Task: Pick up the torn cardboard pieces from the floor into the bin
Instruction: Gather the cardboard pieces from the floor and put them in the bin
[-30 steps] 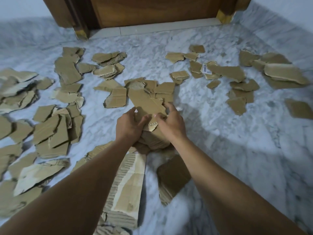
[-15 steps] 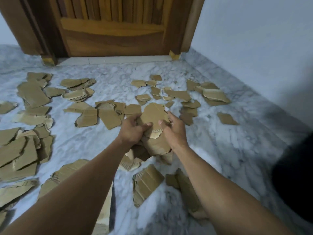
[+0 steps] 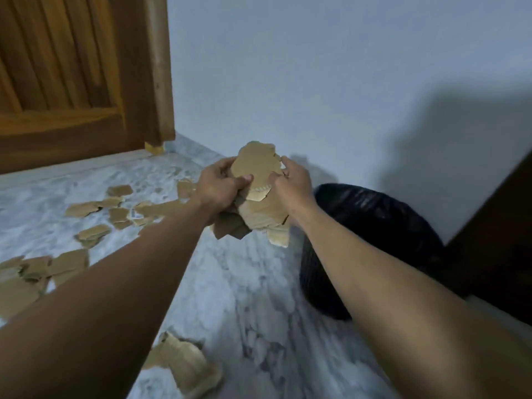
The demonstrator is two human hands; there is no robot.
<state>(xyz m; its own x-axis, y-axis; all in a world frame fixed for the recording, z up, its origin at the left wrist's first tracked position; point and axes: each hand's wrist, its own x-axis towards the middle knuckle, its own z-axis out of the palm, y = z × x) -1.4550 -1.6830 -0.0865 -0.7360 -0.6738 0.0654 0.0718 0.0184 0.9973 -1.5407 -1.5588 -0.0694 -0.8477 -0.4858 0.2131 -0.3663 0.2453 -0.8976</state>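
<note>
Cardboard pieces are lying scattered over the marble floor at the left, several running off the frame edge and others disappearing behind the left forearm. One more torn scrap is lying near the bottom edge, its left part hidden by that arm. Behind them a wooden door is standing, cut off at the top and left.

Moving right, the left hand is gripping a bundle of torn cardboard, thumb pressing across the front sheet and fingers curling behind it out of sight. The bundle is being held up off the floor, between both hands, just left of the bin. How many sheets it holds is hard to make out, the lower ones poking out only partly under the palms. The right hand is clamping the bundle's other side, fingertips wrapping the torn edge.

Lined with a black bag, the bin is standing against the pale wall. The right forearm is covering its near left side, and its inside is too dark to read. A dark panel is cutting off the far right.
</note>
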